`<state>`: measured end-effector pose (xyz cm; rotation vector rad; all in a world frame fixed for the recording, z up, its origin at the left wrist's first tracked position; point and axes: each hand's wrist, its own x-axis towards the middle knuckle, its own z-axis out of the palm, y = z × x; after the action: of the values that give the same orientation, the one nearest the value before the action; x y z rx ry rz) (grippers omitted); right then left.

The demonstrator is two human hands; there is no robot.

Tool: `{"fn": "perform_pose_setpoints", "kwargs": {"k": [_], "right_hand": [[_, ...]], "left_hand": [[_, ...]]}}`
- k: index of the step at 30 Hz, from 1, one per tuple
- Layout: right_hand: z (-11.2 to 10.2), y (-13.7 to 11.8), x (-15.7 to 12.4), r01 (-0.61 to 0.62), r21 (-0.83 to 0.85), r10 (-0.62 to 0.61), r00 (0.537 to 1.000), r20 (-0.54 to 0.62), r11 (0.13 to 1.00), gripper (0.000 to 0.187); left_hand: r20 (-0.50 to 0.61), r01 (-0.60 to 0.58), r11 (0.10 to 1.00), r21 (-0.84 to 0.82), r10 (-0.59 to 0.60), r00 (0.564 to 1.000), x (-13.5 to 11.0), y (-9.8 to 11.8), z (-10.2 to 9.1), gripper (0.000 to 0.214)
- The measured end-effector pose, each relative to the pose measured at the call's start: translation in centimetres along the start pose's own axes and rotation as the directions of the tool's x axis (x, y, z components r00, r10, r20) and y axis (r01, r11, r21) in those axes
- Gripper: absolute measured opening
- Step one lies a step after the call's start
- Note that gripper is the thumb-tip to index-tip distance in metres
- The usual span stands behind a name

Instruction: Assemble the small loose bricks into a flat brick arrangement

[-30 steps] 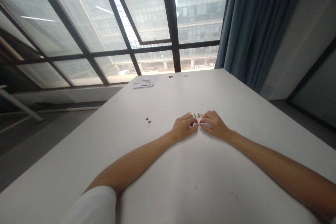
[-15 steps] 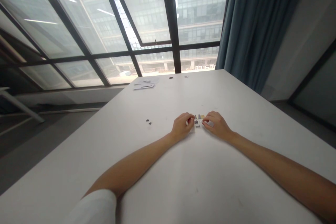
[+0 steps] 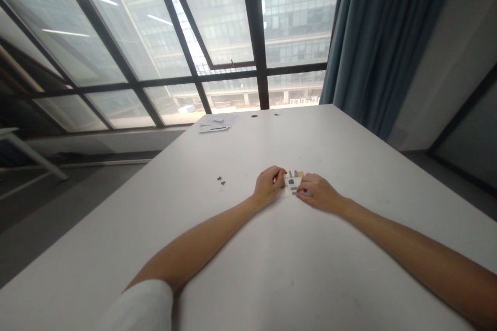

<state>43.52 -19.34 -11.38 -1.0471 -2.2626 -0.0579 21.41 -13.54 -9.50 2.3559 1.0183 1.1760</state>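
Note:
A small flat pale card with grey, black and yellow patches lies on the white table between my hands. My left hand is closed at its left edge, thumb and fingers bent together on the margin. My right hand is at the lower right of the card, its fingers curled in and touching that side. What the right fingertips hold, if anything, is too small to make out. Both hands hide parts of the card's edges.
Two small dark pieces lie on the table left of my left hand. Papers with a dark pen-like strip rest at the far left corner. Two dark round spots mark the far edge, below the windows. A blue curtain hangs at right.
My right hand has moved down along the card's right side, and its fingers have curled in more. More of the card's lower part shows. The left hand stays nearly in place.

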Motion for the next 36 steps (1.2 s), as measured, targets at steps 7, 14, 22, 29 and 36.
{"fn": "perform_pose_setpoints", "kwargs": {"k": [7, 14, 22, 29, 36], "right_hand": [[-0.6, -0.8, -0.1, -0.091, -0.082, 0.091, 0.996, -0.004, 0.992, 0.007], [-0.2, -1.8, 0.0, -0.255, -0.213, 0.273, 0.960, 0.058, 0.943, 0.018], [-0.1, -2.2, 0.7, -0.318, -0.285, 0.355, 0.931, 0.086, 0.904, 0.023], [0.0, -2.5, 0.9, -0.338, -0.292, 0.379, 0.921, 0.095, 0.895, 0.026], [0.0, -2.6, 1.0, -0.365, -0.281, 0.403, 0.911, 0.090, 0.888, 0.025]], "left_hand": [[0.005, -0.005, 1.000, -0.012, 0.005, 1.000, 0.0, -0.2, 0.1, 0.027], [0.011, 0.003, 1.000, -0.005, -0.003, 1.000, 0.1, -0.4, 0.3, 0.027], [0.019, -0.010, 1.000, -0.008, 0.011, 1.000, 0.1, -0.2, 0.2, 0.028], [0.007, -0.028, 0.999, -0.021, 0.028, 1.000, 0.2, -0.1, 0.1, 0.027], [0.015, -0.036, 0.999, -0.007, 0.036, 0.999, 0.1, -0.3, 0.3, 0.026]]}}
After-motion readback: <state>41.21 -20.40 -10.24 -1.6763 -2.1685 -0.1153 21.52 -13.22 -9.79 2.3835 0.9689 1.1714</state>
